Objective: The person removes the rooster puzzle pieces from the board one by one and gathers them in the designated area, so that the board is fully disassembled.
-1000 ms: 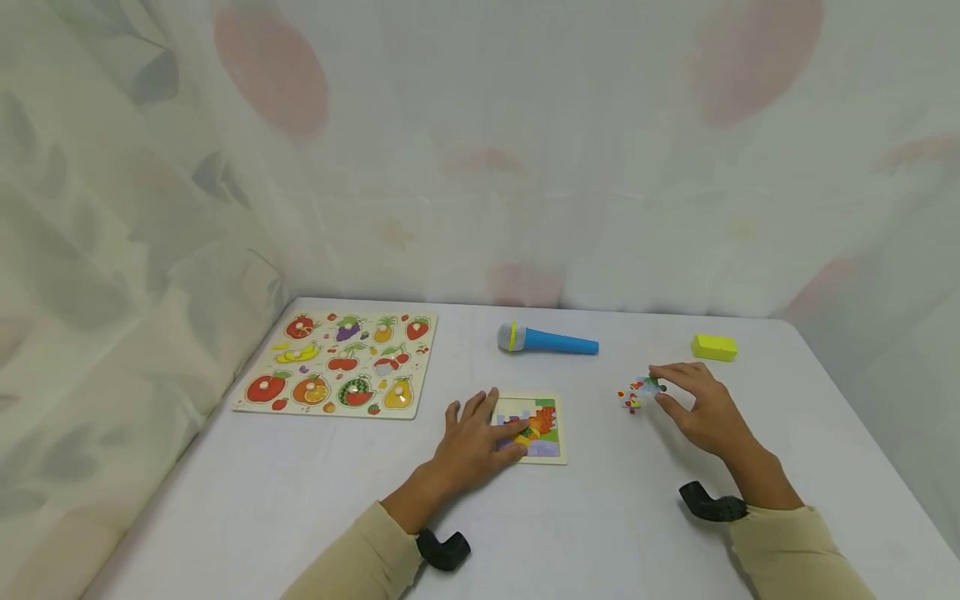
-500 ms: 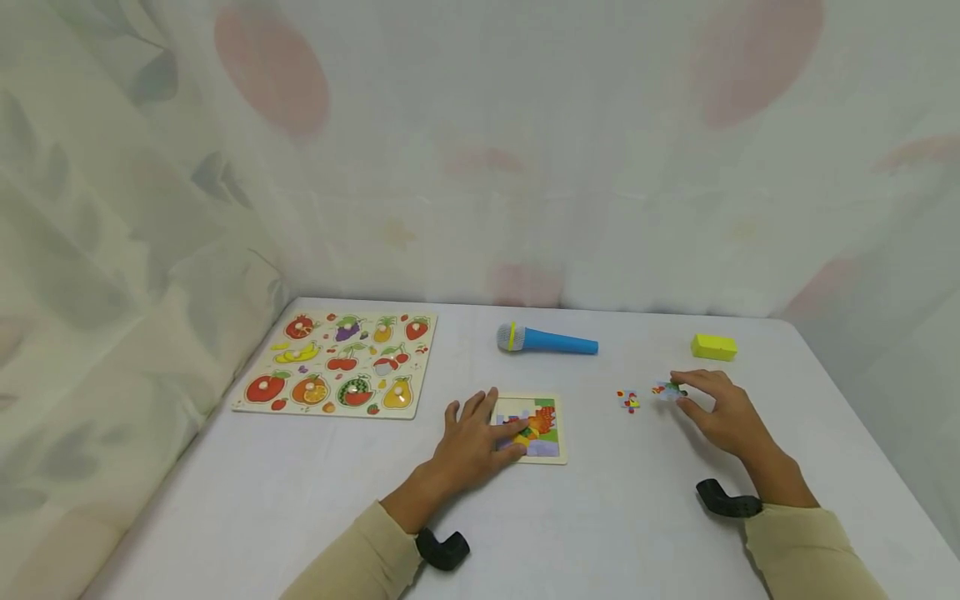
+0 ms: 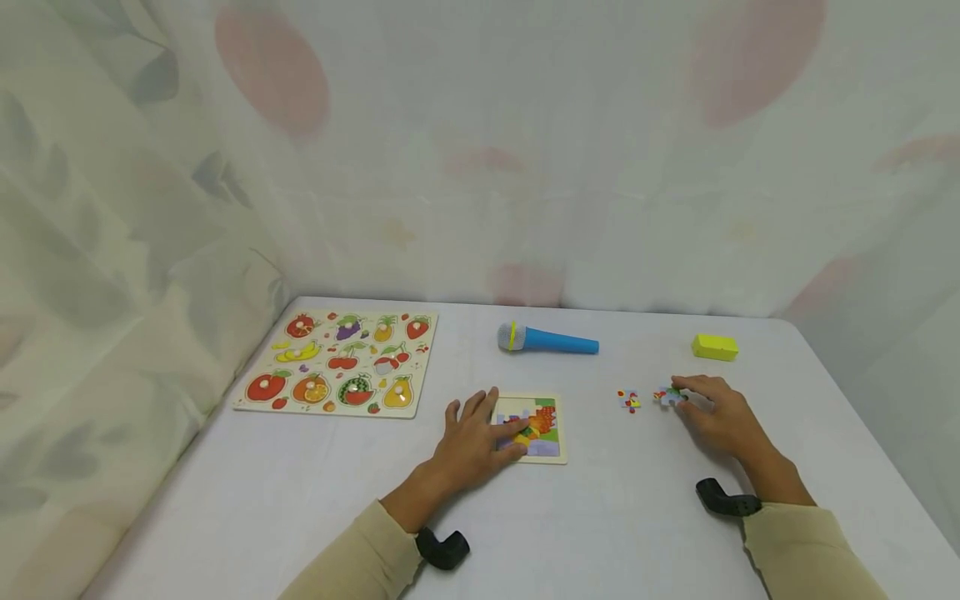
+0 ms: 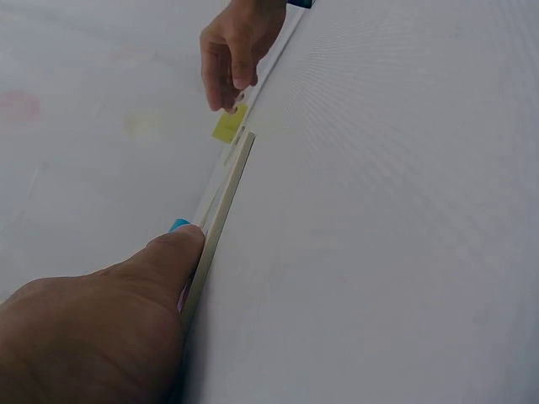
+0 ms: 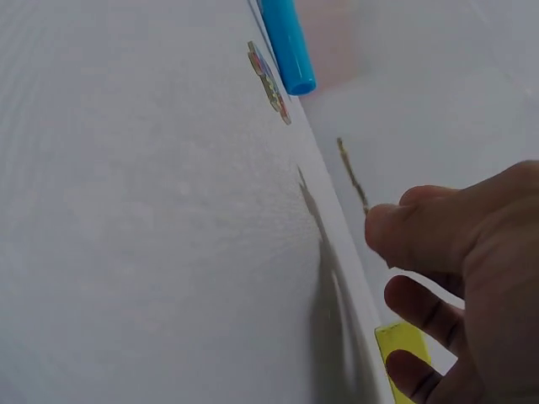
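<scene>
My left hand [image 3: 472, 444] rests with spread fingers on a small jigsaw puzzle [image 3: 546, 423] in a pale wooden frame. Its left part is hidden under that hand. In the left wrist view the thumb [image 4: 173, 252] lies along the frame's edge [image 4: 221, 219]. My right hand [image 3: 720, 419] pinches a blue, red and green puzzle piece [image 3: 666, 397] between thumb and index finger. Edge-on in the right wrist view, this piece [image 5: 352, 175] is off the table, with a shadow below. Another puzzle piece [image 3: 629, 401], white, red and yellow, lies flat to its left.
A fruit-picture peg board [image 3: 337, 365] lies at the left. Behind the puzzle is a toy microphone [image 3: 555, 341] with a blue handle. A yellow block [image 3: 714, 347] sits at the back right. Curtain-like cloth [image 3: 480, 167] rises behind the table.
The right hand has moved right, drawing its puzzle piece away from the other one, then dipped slightly lower. My left hand has stayed in place on the puzzle.
</scene>
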`<state>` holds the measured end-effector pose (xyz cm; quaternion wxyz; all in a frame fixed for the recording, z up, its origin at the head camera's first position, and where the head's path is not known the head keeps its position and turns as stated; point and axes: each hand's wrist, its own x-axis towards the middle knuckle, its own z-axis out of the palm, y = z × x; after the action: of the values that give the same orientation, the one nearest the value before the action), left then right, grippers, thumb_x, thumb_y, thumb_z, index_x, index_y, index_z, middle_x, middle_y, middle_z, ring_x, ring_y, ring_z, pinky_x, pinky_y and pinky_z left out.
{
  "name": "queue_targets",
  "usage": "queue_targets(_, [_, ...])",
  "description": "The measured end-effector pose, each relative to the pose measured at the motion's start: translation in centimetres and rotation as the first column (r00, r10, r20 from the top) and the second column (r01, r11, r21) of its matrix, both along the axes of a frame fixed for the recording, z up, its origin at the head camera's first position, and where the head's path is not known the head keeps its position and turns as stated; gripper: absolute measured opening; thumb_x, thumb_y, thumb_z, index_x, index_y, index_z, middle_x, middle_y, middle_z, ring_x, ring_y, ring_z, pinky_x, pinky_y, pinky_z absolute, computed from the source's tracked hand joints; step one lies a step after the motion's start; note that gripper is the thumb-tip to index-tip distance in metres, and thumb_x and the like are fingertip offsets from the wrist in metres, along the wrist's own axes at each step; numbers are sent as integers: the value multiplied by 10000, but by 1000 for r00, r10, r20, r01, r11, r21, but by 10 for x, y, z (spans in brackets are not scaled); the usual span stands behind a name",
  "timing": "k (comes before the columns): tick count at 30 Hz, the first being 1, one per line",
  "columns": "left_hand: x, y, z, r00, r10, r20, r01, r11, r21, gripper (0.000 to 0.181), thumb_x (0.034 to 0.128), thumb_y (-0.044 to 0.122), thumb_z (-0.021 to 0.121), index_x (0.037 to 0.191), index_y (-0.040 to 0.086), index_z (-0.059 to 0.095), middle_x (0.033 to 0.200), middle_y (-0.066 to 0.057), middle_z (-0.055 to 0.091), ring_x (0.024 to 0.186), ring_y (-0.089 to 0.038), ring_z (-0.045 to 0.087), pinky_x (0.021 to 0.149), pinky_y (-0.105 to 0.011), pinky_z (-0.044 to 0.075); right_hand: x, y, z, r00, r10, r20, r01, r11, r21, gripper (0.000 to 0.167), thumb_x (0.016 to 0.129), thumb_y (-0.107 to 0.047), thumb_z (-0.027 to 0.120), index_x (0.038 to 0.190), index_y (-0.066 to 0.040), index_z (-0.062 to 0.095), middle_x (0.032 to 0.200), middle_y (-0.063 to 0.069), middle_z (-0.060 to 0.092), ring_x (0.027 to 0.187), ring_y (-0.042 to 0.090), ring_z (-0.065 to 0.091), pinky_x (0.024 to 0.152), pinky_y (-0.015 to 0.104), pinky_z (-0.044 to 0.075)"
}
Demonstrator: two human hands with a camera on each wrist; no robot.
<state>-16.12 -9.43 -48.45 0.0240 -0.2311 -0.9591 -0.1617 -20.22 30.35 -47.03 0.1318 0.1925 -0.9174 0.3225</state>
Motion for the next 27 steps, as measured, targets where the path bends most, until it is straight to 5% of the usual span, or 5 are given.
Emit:
queue_targets(14, [0,0,-2,1000,-10,-14,10,1000,-1,472,915,591,526,1345,402,562,1529,-170,293,1372,-360,249,1017,-652,144,-1,6,-1,994,-19,106,14,999,51,427,842,54,667,1260,48,582,1231,224,588,1165,433,474,917,600,368])
queue_targets(27, [-1,-1,-2,1000,-7,-12,7,1000,-19,474,919,598,511,1351,407,548,1530,-161,295,1377,-352,244,1017,-649,149,15,-26,42,997,41,-59,-47,993,-112,474,821,-52,754,1266,8,601,1196,139,613,1060,319,524,813,486,386])
